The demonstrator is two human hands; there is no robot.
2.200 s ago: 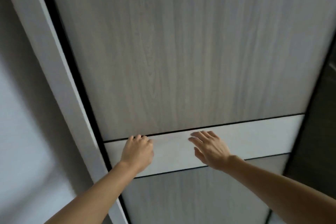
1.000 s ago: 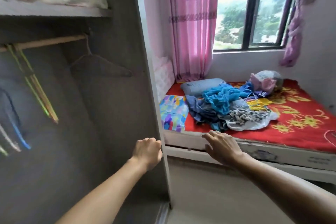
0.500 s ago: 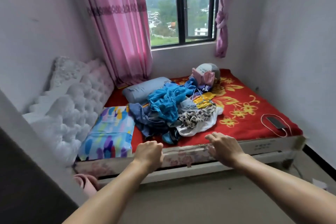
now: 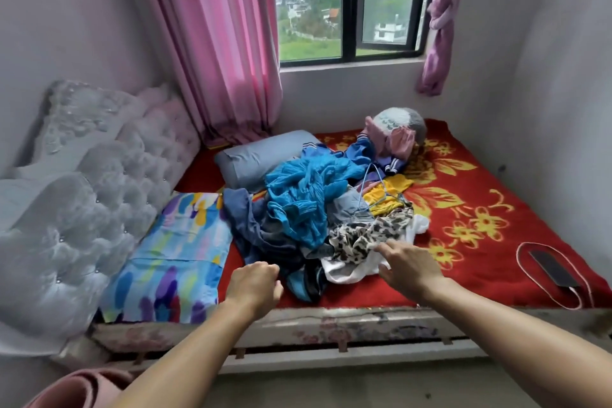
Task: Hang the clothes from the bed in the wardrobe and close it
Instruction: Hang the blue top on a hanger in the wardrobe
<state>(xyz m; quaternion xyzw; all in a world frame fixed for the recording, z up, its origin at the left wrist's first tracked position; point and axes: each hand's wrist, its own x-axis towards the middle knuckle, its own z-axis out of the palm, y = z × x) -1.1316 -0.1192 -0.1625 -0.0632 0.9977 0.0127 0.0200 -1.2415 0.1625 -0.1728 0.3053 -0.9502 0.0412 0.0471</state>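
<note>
Over bed edge (image 4: 364,320), left hand (image 4: 253,288) and right hand (image 4: 409,267) by clothes (image 4: 298,205)

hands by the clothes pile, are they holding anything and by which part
Nothing is held. The left hand is curled empty beside the clothes pile; the right hand reaches with open fingers over the white garment.

text: none legible | labels: none | brands: none | numbers: none | signs: none
</note>
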